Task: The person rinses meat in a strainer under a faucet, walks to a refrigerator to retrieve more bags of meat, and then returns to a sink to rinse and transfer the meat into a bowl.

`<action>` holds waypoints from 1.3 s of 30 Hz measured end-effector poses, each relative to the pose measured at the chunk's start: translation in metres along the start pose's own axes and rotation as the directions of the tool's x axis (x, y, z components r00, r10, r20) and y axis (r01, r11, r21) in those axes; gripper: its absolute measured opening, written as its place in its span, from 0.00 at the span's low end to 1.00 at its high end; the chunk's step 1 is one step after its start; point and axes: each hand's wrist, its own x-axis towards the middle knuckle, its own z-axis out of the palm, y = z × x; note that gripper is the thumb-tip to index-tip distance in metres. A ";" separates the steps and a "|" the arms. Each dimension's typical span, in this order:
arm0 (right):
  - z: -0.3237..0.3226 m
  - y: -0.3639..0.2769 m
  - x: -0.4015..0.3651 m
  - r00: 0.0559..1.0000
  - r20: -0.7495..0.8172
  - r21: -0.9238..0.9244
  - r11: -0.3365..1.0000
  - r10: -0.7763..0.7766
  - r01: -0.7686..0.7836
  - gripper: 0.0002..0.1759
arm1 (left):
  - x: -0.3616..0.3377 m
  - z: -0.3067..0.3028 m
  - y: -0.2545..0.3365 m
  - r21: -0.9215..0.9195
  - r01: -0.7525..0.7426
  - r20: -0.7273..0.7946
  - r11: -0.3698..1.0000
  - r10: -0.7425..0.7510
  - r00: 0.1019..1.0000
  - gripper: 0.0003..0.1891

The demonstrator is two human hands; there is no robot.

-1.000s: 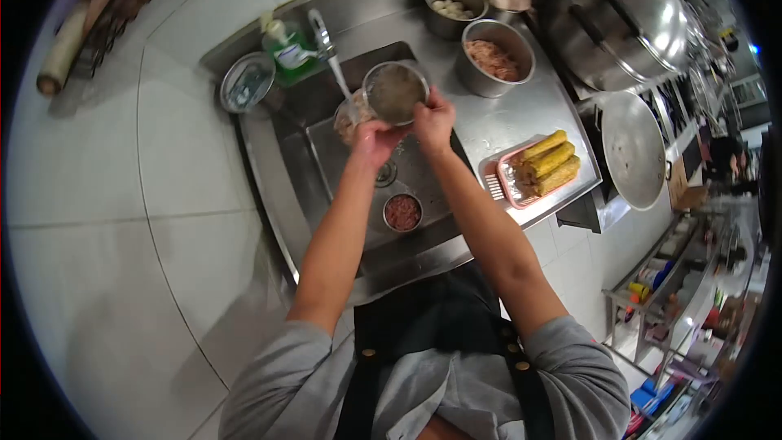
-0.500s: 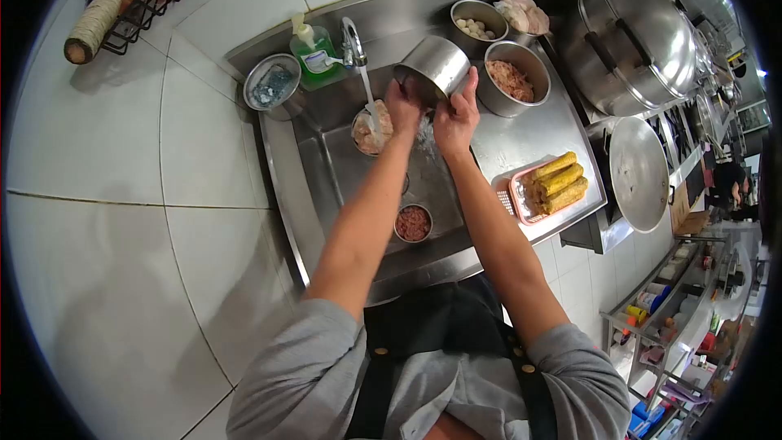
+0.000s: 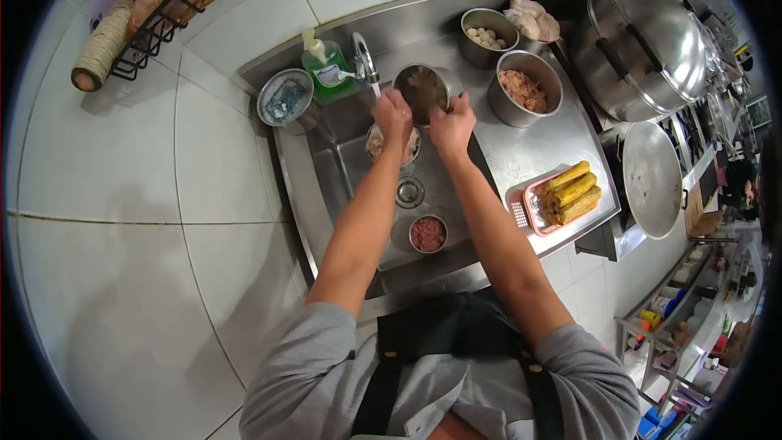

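A round stainless-steel pot (image 3: 423,85) is tipped so that its opening faces me, above the back right of the sink (image 3: 326,216). My left hand (image 3: 393,116) is closed at its left rim, just below the faucet (image 3: 364,59). On the right rim, my right hand (image 3: 453,124) grips the pot with fingers wrapped round it. Below my left hand, a bowl of pale raw meat (image 3: 406,147) sits in the sink, partly hidden by that hand and wrist. Another small bowl of red minced meat (image 3: 428,234) stands nearer me, by the drain (image 3: 410,192).
Right of the sink are a pot of raw meat (image 3: 525,91), a pot of white balls (image 3: 487,38), a bag of pale meat (image 3: 533,18) and a pink basket of yellow rolls (image 3: 574,193). Green soap (image 3: 327,73) and a metal container (image 3: 285,100) stand left. A large steamer (image 3: 643,45) is beyond.
The pot has turned from tipped over the sink to opening towards me. My left hand has come out from inside it to its rim. The drain now shows.
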 end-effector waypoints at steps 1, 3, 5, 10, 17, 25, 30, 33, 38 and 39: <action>-0.002 -0.004 -0.005 0.999 0.023 -0.103 0.994 -0.027 0.029 0.10 | -0.014 -0.011 0.003 -0.060 0.037 0.000 0.998 -0.037 0.999 0.13; -0.005 -0.018 -0.014 0.985 0.116 -0.017 0.992 0.127 -0.126 0.10 | -0.020 -0.008 -0.023 -0.145 0.052 -0.056 0.988 -0.061 0.997 0.11; 0.021 0.008 -0.025 0.975 0.145 0.097 0.978 0.169 -0.184 0.11 | -0.015 -0.024 -0.023 -0.048 0.062 -0.035 0.997 -0.064 0.997 0.10; 0.023 0.000 -0.041 0.995 0.098 -0.012 1.000 0.019 -0.018 0.09 | -0.023 -0.036 -0.026 -0.049 0.162 0.004 0.986 -0.162 0.987 0.09; 0.041 0.012 -0.050 0.949 0.209 0.098 0.961 0.236 -0.260 0.07 | -0.022 -0.044 -0.041 0.046 0.053 -0.080 0.998 -0.049 0.996 0.08; 0.019 -0.023 -0.036 0.814 0.424 0.101 0.873 0.397 -0.478 0.06 | 0.008 -0.057 -0.053 0.181 -0.111 0.258 0.977 0.062 0.964 0.13; 0.008 -0.022 -0.041 0.701 0.498 0.026 0.799 0.511 -0.600 0.04 | 0.000 -0.075 -0.024 0.416 -0.164 0.378 0.895 -0.006 0.926 0.12; 0.007 -0.016 -0.041 0.656 0.543 0.076 0.748 0.523 -0.659 0.04 | 0.008 -0.078 -0.033 0.409 -0.344 0.495 0.845 0.111 0.862 0.10; 0.021 0.010 -0.050 0.482 0.672 0.131 0.551 0.562 -0.824 0.05 | 0.012 -0.084 -0.038 0.362 -0.346 0.502 0.866 0.132 0.855 0.11; 0.020 0.008 -0.050 0.404 0.733 0.114 0.486 0.547 -0.866 0.06 | 0.014 -0.086 -0.035 0.381 -0.385 0.564 0.841 0.118 0.817 0.11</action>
